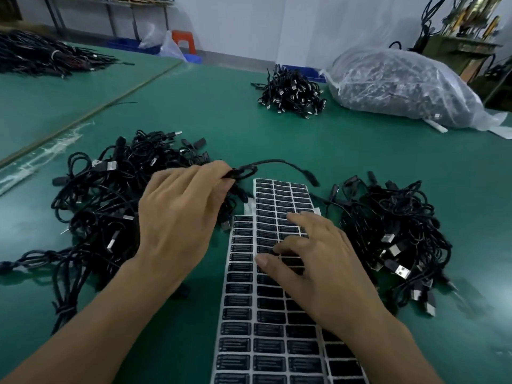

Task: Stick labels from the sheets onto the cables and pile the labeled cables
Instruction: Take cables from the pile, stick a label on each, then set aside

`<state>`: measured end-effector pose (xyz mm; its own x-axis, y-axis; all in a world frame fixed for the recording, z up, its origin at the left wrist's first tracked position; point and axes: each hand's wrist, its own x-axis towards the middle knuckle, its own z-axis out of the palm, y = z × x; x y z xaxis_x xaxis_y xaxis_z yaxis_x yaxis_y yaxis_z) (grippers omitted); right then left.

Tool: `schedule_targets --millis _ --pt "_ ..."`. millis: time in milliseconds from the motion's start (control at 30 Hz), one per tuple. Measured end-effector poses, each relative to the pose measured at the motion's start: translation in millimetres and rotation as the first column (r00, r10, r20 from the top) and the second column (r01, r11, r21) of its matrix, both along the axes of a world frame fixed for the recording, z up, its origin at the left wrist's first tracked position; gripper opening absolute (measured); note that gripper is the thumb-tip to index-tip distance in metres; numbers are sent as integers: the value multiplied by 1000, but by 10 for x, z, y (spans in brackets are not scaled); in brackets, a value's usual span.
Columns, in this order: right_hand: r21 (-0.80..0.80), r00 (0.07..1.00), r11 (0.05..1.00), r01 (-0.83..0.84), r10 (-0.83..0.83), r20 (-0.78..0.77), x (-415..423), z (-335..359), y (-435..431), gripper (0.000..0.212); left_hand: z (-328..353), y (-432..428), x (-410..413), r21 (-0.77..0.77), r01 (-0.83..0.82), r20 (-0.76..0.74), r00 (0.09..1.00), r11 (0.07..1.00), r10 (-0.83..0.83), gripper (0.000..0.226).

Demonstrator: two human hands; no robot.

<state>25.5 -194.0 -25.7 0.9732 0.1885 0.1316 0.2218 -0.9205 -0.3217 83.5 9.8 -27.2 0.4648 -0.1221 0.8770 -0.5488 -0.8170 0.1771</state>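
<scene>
A green mat covers the table (304,128). Along its left edge a narrow seam (110,103) parts it from a second green table (36,106). Beyond the far edge rises a plain white wall (249,23), evenly lit. Against it, past the far left corner, stand the grey metal legs of a bench (110,20), with blue bins (124,44) and an orange stool (184,40) below. Past the far right corner stands an olive-green machine (457,48) with brass-coloured parts on top.

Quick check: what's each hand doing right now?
Left hand: pinching a black cable.
Right hand: open, fingers resting on the label sheet.
</scene>
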Motion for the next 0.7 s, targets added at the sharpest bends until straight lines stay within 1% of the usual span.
schedule_targets --millis 67,133,200,300,367,467,500,567,633,700 --pt "-10 999 999 49 -49 4 -6 -5 -2 80 -1 -1 1 16 -11 -34 999 1000 12 18" --pt "-38 991 992 119 -121 -52 -12 -20 -9 92 -35 18 15 37 -60 -97 993 998 63 19" --pt "-62 977 982 178 -183 -107 -17 -31 -8 106 -58 32 25 12 -82 -173 981 997 83 15" --pt "-101 962 968 232 -243 -122 -35 -44 33 114 -61 28 25 -39 -87 -232 970 995 76 11" --pt "-121 951 955 271 -285 -122 -43 -46 38 115 -60 25 28 -28 -124 -219 969 992 115 19" --pt "-90 940 950 299 -310 -141 -39 -47 26 116 -45 32 29 -34 -178 -198 966 983 168 34" --pt "-66 940 952 299 -306 -153 -38 -49 25 115 -39 34 29 -65 -174 -206 966 983 158 36" --pt "-5 940 954 300 -297 -167 -38 -47 27 112 -14 40 31 -186 -149 -250 963 971 99 37" --pt "51 942 948 314 -304 -144 -36 -46 24 107 18 50 34 -341 -125 -280 959 932 26 37" --pt "99 943 940 326 -316 -102 -27 -40 23 103 50 62 26 -428 -105 -278 960 898 -20 36"
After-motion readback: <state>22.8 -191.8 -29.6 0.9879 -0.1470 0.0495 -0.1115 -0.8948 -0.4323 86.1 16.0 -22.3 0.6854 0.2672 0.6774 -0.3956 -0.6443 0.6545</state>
